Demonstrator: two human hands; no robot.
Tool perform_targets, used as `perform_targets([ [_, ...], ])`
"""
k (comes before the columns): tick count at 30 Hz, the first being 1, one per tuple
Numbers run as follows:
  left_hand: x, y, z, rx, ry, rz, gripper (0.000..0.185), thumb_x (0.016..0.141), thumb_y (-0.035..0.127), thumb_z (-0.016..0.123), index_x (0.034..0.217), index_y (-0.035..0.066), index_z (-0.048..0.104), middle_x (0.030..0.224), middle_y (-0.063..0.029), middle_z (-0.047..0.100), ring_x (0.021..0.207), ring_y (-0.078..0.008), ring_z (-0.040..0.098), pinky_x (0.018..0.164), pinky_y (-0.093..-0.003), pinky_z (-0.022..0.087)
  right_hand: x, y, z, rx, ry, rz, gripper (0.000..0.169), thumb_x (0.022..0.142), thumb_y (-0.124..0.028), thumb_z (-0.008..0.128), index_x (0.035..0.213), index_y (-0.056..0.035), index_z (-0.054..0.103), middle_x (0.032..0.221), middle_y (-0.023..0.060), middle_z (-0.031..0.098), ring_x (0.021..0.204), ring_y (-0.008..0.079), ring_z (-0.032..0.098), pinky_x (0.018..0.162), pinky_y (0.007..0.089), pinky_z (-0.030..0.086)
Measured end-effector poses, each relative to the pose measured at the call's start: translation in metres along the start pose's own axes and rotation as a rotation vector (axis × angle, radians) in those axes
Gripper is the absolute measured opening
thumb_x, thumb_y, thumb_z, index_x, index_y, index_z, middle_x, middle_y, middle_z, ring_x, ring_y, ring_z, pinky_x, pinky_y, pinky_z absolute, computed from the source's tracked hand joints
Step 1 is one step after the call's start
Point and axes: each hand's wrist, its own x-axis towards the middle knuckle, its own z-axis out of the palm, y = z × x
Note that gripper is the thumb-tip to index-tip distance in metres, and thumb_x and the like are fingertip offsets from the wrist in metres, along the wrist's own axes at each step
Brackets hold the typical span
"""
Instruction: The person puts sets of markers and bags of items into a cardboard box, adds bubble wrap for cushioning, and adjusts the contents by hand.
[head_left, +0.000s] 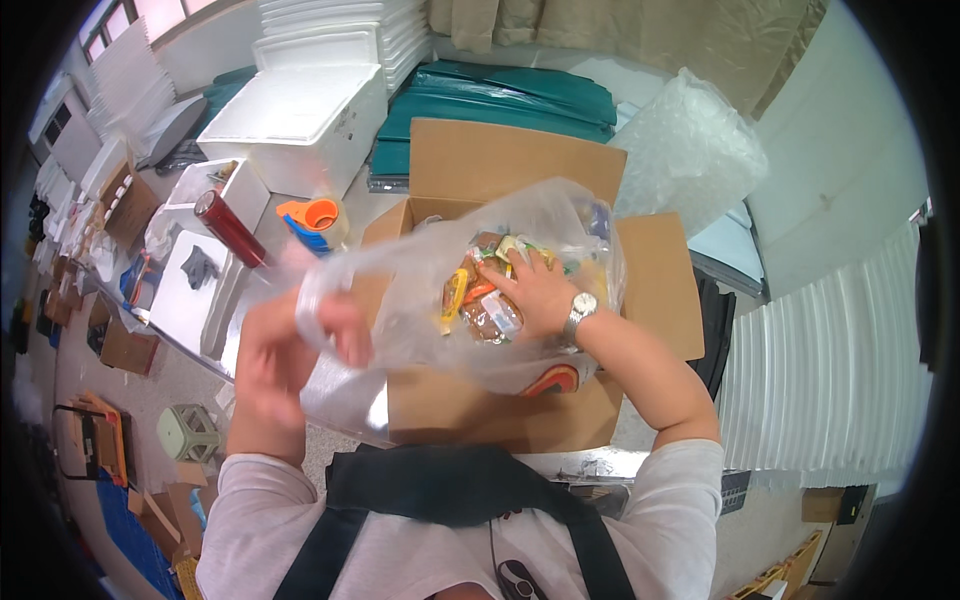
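An open cardboard box (517, 161) stands on the metal-topped table before me, its flaps spread. Over it lies a translucent plastic bag (420, 277) with a red mark on its side. My left hand (300, 337), blurred, has the bag's handle looped about its fingers and pulls it out to the left. Inside the bag's mouth, my right hand (536, 296) rests with spread fingers on packaged foods (491, 315) in clear and coloured wrappers. A wristwatch is on that wrist. The box's inside is mostly hidden by the bag.
A dark red cylinder (229, 229), an orange and blue tape dispenser (311, 221) and a white foam box (292, 112) stand to the left. Green folded sheets (502, 97) lie behind the cardboard box. Bubble wrap (694, 150) is at back right. A stool (187, 433) stands on the floor.
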Motion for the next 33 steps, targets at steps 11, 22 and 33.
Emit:
perform_targets([
  [11, 0.048, -0.004, -0.039, 0.342, -0.351, 0.277, 0.073, 0.052, 0.052, 0.083, 0.101, 0.001, 0.067, 0.099, -0.0178, 0.056, 0.092, -0.0299, 0.054, 0.078, -0.0398, 0.041, -0.025, 0.032, -0.005, 0.313, 0.288, 0.294, 0.053, 0.07, -0.034, 0.073, 0.113, -0.0077, 0.058, 0.109, 0.0168, 0.06, 0.099, 0.0344, 0.057, 0.087, 0.0426, 0.045],
  [22, 0.069, -0.217, -0.032, 0.685, -0.179, -0.16, 0.072, 0.065, 0.031, 0.075, 0.127, 0.005, 0.048, 0.124, -0.0234, 0.049, 0.115, -0.0348, 0.049, 0.094, -0.0425, 0.041, -0.102, -0.02, -0.051, 0.172, 0.338, 0.101, 0.093, 0.063, -0.047, 0.077, 0.139, -0.0116, 0.036, 0.138, 0.0168, 0.039, 0.131, 0.0352, 0.033, 0.105, 0.0489, 0.029],
  [33, 0.105, -0.24, -0.016, 1.382, -0.234, -0.194, 0.052, 0.068, 0.031, 0.068, 0.115, 0.009, 0.059, 0.112, -0.0187, 0.057, 0.111, -0.0345, 0.051, 0.09, -0.0416, 0.044, -0.018, 0.068, 0.06, 0.348, 0.334, 0.646, 0.054, 0.088, -0.05, 0.044, 0.099, -0.0015, 0.065, 0.097, 0.0247, 0.063, 0.095, 0.0396, 0.058, 0.084, 0.0441, 0.046],
])
